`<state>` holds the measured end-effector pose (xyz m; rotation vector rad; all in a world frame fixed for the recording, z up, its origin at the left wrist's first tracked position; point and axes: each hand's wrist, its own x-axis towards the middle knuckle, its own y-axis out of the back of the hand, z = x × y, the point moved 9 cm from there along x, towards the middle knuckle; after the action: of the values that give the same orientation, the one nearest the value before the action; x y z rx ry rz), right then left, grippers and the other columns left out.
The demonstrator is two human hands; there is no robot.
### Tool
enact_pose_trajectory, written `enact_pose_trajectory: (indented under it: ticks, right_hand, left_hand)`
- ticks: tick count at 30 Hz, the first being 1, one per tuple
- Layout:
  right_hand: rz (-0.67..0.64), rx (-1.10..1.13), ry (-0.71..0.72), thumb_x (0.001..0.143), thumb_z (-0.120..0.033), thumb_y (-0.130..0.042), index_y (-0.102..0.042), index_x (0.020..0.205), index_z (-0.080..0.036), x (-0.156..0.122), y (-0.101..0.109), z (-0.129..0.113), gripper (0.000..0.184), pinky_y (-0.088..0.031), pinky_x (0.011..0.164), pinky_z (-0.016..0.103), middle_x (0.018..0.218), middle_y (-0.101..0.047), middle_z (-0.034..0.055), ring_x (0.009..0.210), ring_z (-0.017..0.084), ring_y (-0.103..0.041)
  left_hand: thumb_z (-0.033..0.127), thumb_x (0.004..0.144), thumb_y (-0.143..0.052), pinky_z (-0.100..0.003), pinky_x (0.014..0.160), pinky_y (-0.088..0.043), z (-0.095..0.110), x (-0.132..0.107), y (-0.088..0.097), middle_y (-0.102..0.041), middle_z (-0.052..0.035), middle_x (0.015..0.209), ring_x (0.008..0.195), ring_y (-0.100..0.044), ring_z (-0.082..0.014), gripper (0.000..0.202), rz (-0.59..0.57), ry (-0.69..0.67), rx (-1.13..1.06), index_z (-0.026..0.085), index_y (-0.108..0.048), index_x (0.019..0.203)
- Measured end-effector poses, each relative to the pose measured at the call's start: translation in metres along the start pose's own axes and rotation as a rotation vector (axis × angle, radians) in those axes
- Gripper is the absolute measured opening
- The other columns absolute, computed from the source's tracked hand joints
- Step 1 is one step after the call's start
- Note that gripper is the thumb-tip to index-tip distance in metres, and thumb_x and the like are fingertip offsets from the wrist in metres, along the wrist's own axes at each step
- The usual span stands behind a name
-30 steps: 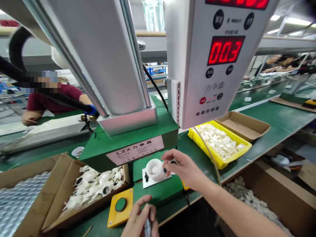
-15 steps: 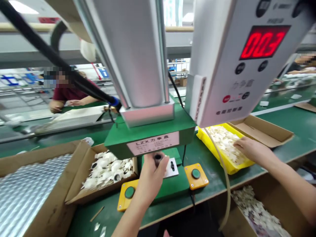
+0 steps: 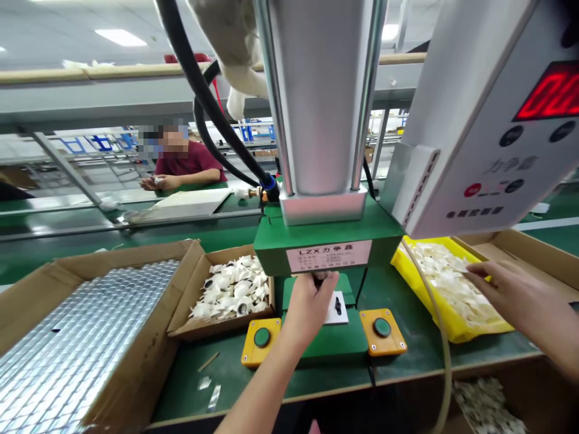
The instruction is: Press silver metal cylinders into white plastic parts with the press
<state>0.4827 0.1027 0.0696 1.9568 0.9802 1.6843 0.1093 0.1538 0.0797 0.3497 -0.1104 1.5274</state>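
My left hand is closed under the green head of the press, beside a white plate with a black fitting on it. A dark piece shows between its fingers, mostly hidden by the hand and the press head. On the right, my right hand reaches over a yellow tray heaped with thin white plastic pieces. Its thumb and fingers come together on a white piece at the top of the heap.
Two yellow button boxes with green buttons flank the press base. To the left stand a carton of white parts and a carton of silvery tubes. A hose hangs before the tray. A co-worker sits opposite.
The view has swung left and up, so the press and trays sit further right. My left hand stays at the press, its dark piece now less visible. My right hand stays at the yellow tray.
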Motion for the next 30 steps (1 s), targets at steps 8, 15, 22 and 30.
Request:
enact_pose_trajectory:
  ticks: [8,15,22,30]
  right_hand:
    - [-0.388,0.34,0.266,0.095,-0.031,-0.039,-0.058,0.097,-0.025,0.012,-0.054,-0.214,0.02,-0.046,0.074,0.027,0.095,-0.059,0.0023,0.083,0.014,-0.058]
    - [-0.543,0.108,0.536,0.087,-0.011,-0.045,-0.058,0.089,-0.023,0.015,-0.085,-0.284,0.018,-0.039,0.064,0.027,0.085,-0.057,0.0012,0.083,0.017,-0.055]
    - [-0.615,0.129,0.594,0.084,-0.006,-0.045,-0.057,0.079,-0.021,0.019,-0.079,-0.289,0.02,-0.034,0.058,0.026,0.082,-0.057,0.0008,0.073,0.014,-0.056]
    - [-0.599,0.129,0.574,0.084,-0.007,-0.044,-0.059,0.086,-0.021,0.012,-0.087,-0.286,0.02,-0.04,0.062,0.025,0.087,-0.057,0.0027,0.079,0.015,-0.058]
  left_hand:
    - [0.039,0.082,-0.055,-0.015,0.033,-0.018,-0.031,-0.048,0.032,-0.033,0.0123,0.047,0.032,-0.026,-0.004,0.027,0.171,0.256,-0.302,0.022,-0.051,0.103]
    - [0.044,0.074,-0.064,-0.014,0.03,-0.014,-0.055,-0.076,0.073,-0.031,0.0127,0.041,0.029,-0.02,-0.0019,0.031,0.286,0.347,-0.371,0.02,-0.058,0.093]
    - [0.044,0.078,-0.06,-0.013,0.032,-0.015,-0.067,-0.084,0.08,-0.032,0.0115,0.042,0.031,-0.022,-0.0015,0.028,0.288,0.388,-0.321,0.02,-0.058,0.093]
    - [0.047,0.077,-0.059,-0.015,0.034,-0.018,-0.072,-0.08,0.079,-0.035,0.0103,0.044,0.033,-0.026,-0.0038,0.031,0.251,0.379,-0.202,0.02,-0.06,0.093]
